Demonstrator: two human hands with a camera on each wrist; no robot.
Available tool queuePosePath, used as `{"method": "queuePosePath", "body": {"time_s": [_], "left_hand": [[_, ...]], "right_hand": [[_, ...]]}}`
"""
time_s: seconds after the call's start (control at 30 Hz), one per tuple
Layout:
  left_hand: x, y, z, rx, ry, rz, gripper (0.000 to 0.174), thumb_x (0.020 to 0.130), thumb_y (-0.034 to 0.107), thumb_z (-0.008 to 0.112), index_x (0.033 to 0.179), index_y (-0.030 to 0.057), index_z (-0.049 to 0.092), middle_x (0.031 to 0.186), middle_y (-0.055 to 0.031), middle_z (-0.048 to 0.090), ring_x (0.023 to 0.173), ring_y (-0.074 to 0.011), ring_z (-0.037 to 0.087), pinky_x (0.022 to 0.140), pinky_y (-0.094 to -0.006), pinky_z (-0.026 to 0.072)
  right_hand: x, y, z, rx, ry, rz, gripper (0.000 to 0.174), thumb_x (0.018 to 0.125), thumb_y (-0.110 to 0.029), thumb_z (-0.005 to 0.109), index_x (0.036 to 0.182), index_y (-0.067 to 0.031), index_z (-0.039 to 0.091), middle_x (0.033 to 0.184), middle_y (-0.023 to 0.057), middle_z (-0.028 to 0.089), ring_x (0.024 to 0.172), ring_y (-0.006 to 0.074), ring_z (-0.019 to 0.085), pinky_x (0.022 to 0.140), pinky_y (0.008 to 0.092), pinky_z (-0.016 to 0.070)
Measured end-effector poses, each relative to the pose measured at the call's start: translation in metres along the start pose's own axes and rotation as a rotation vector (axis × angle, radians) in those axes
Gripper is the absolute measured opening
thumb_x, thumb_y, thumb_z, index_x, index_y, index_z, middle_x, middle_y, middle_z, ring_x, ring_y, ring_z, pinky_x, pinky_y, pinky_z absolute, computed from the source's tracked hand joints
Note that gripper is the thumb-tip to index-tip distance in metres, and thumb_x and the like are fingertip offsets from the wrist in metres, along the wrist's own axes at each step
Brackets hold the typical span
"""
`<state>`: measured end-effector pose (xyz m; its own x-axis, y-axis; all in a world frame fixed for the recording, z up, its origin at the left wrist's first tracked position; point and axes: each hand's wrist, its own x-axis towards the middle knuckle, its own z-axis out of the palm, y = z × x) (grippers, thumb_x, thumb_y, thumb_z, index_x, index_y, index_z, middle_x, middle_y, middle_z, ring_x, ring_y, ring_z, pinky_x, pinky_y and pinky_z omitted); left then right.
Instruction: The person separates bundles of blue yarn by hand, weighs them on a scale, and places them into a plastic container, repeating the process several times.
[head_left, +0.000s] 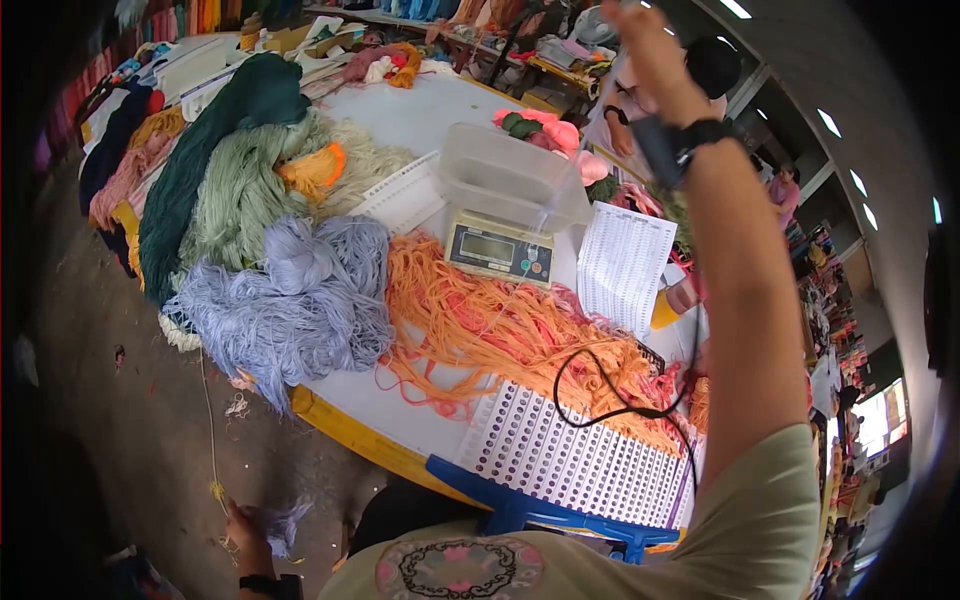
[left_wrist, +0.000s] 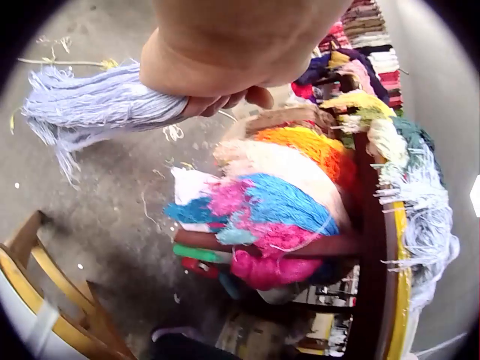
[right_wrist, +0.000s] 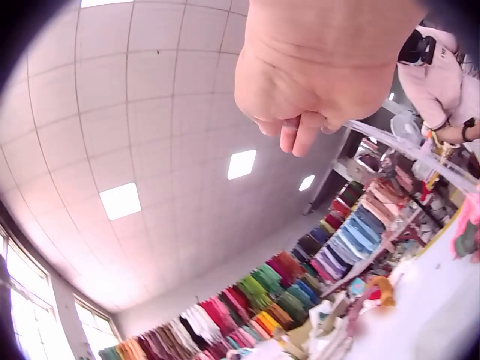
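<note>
In the head view my left hand is low beside the table, gripping a lavender yarn bundle. The left wrist view shows this hand curled round the bundle, whose loose ends hang over the floor. My right hand is raised high above the table. Its fingers are curled in the right wrist view, where the hand pinches a pale strand that slants down toward the table. A large lavender yarn heap lies at the table's left edge.
A scale stands mid-table with a clear plastic tub on it. Orange yarn, a perforated white board and a black cable lie nearer. A printed sheet is at right. Another person stands across the table.
</note>
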<state>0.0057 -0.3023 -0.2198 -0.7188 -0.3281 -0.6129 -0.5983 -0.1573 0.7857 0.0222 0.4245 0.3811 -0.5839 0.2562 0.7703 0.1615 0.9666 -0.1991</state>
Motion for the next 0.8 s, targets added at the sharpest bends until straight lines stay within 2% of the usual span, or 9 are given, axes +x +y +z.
{"method": "queuePosePath", "body": {"time_s": [0.03,0.1,0.23,0.27,0.33,0.5,0.6,0.67,0.8], "left_hand": [[-0.031,0.019,0.022,0.024,-0.045,0.026,0.047,0.091,0.043,0.054,0.056,0.0149,0.039,0.051,0.0018,0.038,0.041,-0.0100,0.039,0.040,-0.0261,0.0294],[-0.069,0.052,0.046,-0.013,-0.134,0.020,0.047,0.091,0.042,0.054,0.056,0.0154,0.038,0.051,0.0020,0.038,0.040,-0.0101,0.038,0.039,-0.0259,0.0282],[-0.112,0.094,0.086,-0.225,-0.359,0.009,0.047,0.093,0.037,0.052,0.054,0.0170,0.035,0.046,0.0030,0.031,0.038,-0.0099,0.031,0.038,-0.0263,0.0235],[-0.118,0.104,0.085,-0.299,-0.462,0.007,0.049,0.094,0.037,0.052,0.053,0.0173,0.033,0.045,0.0033,0.029,0.037,-0.0095,0.030,0.038,-0.0261,0.0223],[-0.169,0.151,0.103,-0.294,-0.519,0.080,0.052,0.095,0.036,0.051,0.050,0.0177,0.031,0.043,0.0035,0.026,0.037,-0.0090,0.028,0.037,-0.0257,0.0199],[-0.220,0.196,0.152,-0.309,-0.861,0.313,0.057,0.098,0.035,0.046,0.046,0.0130,0.038,0.041,0.0022,0.032,0.038,-0.0089,0.031,0.041,-0.0245,0.0231],[-0.217,0.178,0.192,-0.096,-0.972,0.547,0.057,0.098,0.036,0.046,0.046,0.0106,0.047,0.043,0.0008,0.043,0.041,-0.0079,0.036,0.044,-0.0249,0.0274],[-0.219,0.162,0.224,-0.019,-1.035,0.485,0.055,0.097,0.035,0.050,0.048,0.0086,0.053,0.046,0.0013,0.049,0.045,-0.0076,0.043,0.046,-0.0247,0.0312],[-0.237,0.145,0.256,0.292,-0.906,0.799,0.051,0.094,0.030,0.055,0.050,0.0039,0.056,0.045,-0.0027,0.052,0.042,-0.0112,0.048,0.044,-0.0277,0.0364]], "right_hand": [[-0.001,0.054,0.037,0.518,-0.027,0.019,0.015,0.090,-0.022,0.052,0.093,-0.0084,0.058,0.105,0.0087,0.057,0.093,0.0227,0.055,0.089,0.0341,0.0424],[-0.048,0.074,0.076,0.302,-0.024,0.262,0.019,0.087,-0.025,0.056,0.095,-0.0080,0.058,0.092,0.0092,0.061,0.088,0.0243,0.057,0.079,0.0344,0.0441],[-0.155,0.063,0.105,-0.037,-0.529,0.135,0.013,0.086,-0.020,0.054,0.087,-0.0064,0.056,0.082,0.0154,0.061,0.077,0.0307,0.058,0.068,0.0388,0.0443],[-0.184,0.057,0.112,-0.095,-0.409,-0.031,0.013,0.084,-0.019,0.055,0.084,-0.0059,0.055,0.078,0.0160,0.060,0.075,0.0341,0.058,0.066,0.0419,0.0448],[-0.218,0.022,0.106,-0.208,-0.519,0.011,0.014,0.083,-0.020,0.059,0.089,-0.0075,0.060,0.087,0.0124,0.060,0.084,0.0324,0.061,0.072,0.0442,0.0462],[-0.239,-0.066,0.086,-0.321,-0.261,-0.114,0.022,0.081,-0.021,0.066,0.098,-0.0080,0.063,0.100,0.0105,0.058,0.085,0.0327,0.061,0.077,0.0437,0.0479],[-0.228,-0.117,0.095,-0.065,-0.310,-0.109,0.024,0.080,-0.020,0.067,0.100,-0.0078,0.062,0.107,0.0116,0.056,0.086,0.0333,0.061,0.077,0.0436,0.0486],[-0.217,-0.147,0.116,0.058,-0.517,-0.127,0.032,0.081,-0.016,0.067,0.111,-0.0073,0.057,0.112,0.0103,0.053,0.079,0.0287,0.062,0.066,0.0354,0.0502],[-0.200,-0.217,0.168,0.395,-0.417,-0.141,0.039,0.081,-0.018,0.067,0.116,-0.0071,0.054,0.109,0.0125,0.055,0.077,0.0300,0.062,0.070,0.0372,0.0498]]}}
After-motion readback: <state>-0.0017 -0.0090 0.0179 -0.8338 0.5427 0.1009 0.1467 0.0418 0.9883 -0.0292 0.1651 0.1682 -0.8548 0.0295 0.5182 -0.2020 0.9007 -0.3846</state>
